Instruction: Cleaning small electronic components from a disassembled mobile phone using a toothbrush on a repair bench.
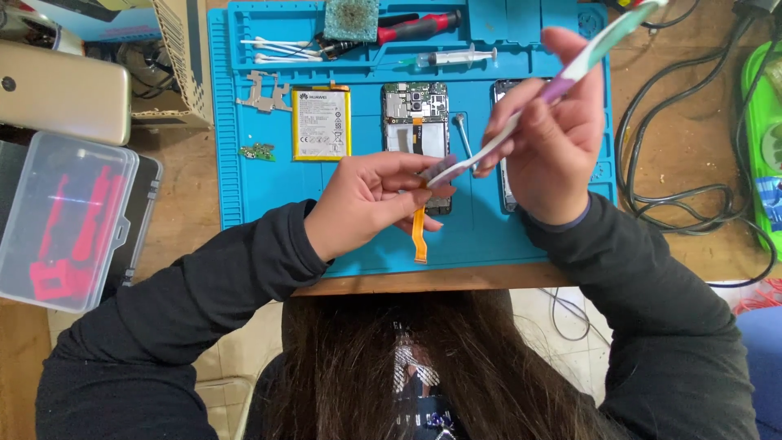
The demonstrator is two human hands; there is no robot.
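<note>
Over a blue repair mat (244,195) on a wooden bench (676,138), a person's left hand (366,200) pinches a small phone part (429,173) w/ an orange flex cable (419,236) hanging below it. The right hand (550,138) is closed around a white-and-purple toothbrush (570,73), its head touching the part, just above the mat's centre. On the mat behind: a yellow-edged battery (322,124), an opened phone body (415,114), a second phone frame (500,98) partly hidden by the right hand, a metal bracket (265,91), cotton swabs (281,50), a syringe (452,57) & a red-handled tool (419,26). A clear plastic box (65,220) w/ red pieces sits at left; black cables (692,163) coil at right.
</note>
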